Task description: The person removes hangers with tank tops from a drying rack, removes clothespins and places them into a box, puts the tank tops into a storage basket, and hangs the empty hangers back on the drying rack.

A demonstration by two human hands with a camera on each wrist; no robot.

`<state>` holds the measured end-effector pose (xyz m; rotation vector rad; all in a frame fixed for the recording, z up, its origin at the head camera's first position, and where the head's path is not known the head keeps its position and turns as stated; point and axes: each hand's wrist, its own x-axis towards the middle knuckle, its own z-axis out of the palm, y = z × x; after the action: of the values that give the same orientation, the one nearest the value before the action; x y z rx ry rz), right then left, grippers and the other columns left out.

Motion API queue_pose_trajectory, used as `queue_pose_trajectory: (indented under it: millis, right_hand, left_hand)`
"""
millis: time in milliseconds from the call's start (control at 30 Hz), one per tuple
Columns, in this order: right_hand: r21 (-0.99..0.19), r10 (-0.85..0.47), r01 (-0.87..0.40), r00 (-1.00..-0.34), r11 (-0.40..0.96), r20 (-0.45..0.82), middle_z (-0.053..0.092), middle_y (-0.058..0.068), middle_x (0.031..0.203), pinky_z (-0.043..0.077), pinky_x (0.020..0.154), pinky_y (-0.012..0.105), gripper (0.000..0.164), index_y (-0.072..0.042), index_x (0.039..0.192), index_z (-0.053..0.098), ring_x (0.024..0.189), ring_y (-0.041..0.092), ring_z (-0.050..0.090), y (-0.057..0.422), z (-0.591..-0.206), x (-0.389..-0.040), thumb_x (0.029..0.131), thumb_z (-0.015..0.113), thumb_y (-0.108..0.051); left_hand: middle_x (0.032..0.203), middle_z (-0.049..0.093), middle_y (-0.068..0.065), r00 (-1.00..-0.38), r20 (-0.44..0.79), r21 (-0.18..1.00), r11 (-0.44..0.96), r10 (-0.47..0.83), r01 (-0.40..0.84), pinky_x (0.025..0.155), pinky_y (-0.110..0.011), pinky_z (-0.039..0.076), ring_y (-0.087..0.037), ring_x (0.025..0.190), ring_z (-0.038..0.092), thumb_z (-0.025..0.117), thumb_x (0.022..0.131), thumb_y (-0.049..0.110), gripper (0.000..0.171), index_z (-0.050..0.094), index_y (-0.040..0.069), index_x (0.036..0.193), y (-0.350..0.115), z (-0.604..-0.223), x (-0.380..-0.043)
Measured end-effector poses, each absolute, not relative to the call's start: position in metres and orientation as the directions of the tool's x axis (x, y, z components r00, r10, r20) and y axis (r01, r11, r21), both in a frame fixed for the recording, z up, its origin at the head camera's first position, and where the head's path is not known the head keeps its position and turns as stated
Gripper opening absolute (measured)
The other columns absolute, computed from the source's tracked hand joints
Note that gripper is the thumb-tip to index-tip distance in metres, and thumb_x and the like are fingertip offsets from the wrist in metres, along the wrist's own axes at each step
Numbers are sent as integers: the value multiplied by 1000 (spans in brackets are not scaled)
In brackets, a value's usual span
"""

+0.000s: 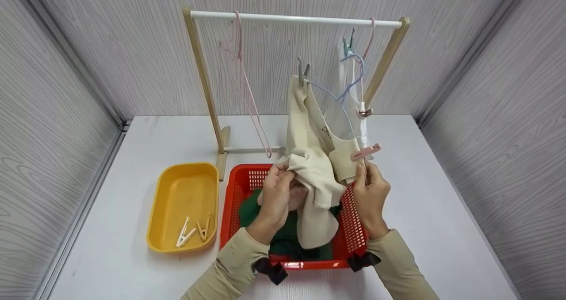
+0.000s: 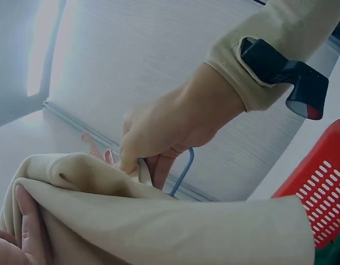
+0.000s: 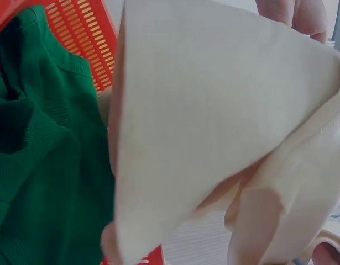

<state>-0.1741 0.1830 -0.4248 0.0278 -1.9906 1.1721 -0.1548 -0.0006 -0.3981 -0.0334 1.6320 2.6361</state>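
Observation:
A cream garment (image 1: 305, 132) hangs from a blue wire hanger (image 1: 340, 97), with a grey clothespin (image 1: 303, 70) at its upper left and a pink clothespin (image 1: 366, 152) at its right edge. My left hand (image 1: 275, 198) grips a bunched fold of its lower part. My right hand (image 1: 371, 196) pinches the garment's edge just below the pink clothespin. In the left wrist view the right hand (image 2: 164, 130) has its thumb and fingers together on the cloth, beside the hanger's blue wire (image 2: 182, 172). Cream cloth (image 3: 214, 110) covers much of the right wrist view.
Below the hands is a red basket (image 1: 227, 207) with green clothing (image 1: 283, 238). A yellow tray (image 1: 181, 189) at left holds two clothespins (image 1: 185, 233). A rack's white rod (image 1: 296, 18) carries a pink hanger (image 1: 250, 92) and a white garment (image 1: 342, 72) with a green clothespin (image 1: 349, 43).

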Motion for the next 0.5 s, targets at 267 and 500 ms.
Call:
queue_pose_trajectory:
  millis: [267, 500]
  right_hand:
    - [-701, 294, -414, -696, 581, 655, 57, 17, 57, 33, 48, 5, 11, 8, 92, 68, 53, -12, 40, 187, -432, -172, 91, 59, 2]
    - [-700, 278, -423, -703, 576, 654, 58, 17, 58, 35, 49, 4, 11, 9, 92, 68, 54, -12, 42, 190, -437, -171, 91, 59, 2]
  left_hand:
    - [94, 69, -17, -925, 295, 764, 522, 241, 379, 73, -40, 58, -25, 80, 68, 56, 90, 0, 14, 62, 5, 101, -13, -436, -167]
    - [115, 61, -18, -879, 311, 415, 781, 361, 467, 90, -55, 49, -35, 106, 59, 62, 82, 0, 13, 70, 10, 87, -16, -457, -175]
